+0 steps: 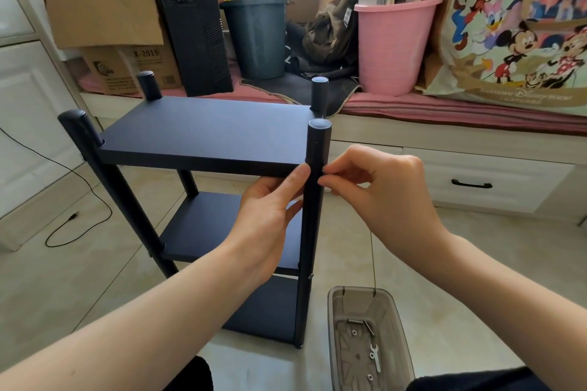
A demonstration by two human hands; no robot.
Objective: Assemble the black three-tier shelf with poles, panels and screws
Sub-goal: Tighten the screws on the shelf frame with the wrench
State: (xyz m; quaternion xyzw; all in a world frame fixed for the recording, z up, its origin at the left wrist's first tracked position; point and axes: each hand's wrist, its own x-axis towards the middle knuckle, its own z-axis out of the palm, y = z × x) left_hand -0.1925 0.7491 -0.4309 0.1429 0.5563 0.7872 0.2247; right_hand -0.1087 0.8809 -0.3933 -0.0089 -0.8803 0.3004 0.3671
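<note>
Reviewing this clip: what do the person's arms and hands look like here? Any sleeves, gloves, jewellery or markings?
Both arms are bare from the frame's lower edge to the fingers: no sleeves show. The left hand and right hand wear no gloves, and no rings, watch or bracelets are visible. Fingernails are short and unpainted. No markings can be seen on either forearm.

shelf (203, 133) upright on floor (79, 279), three panels seated | left hand (270, 216) grip: fingers on front-right pole (313, 216) under top panel | right hand (378, 187) grip: pinches at pole opposite | tray (368, 340) with screws, wrench below right grip
</note>
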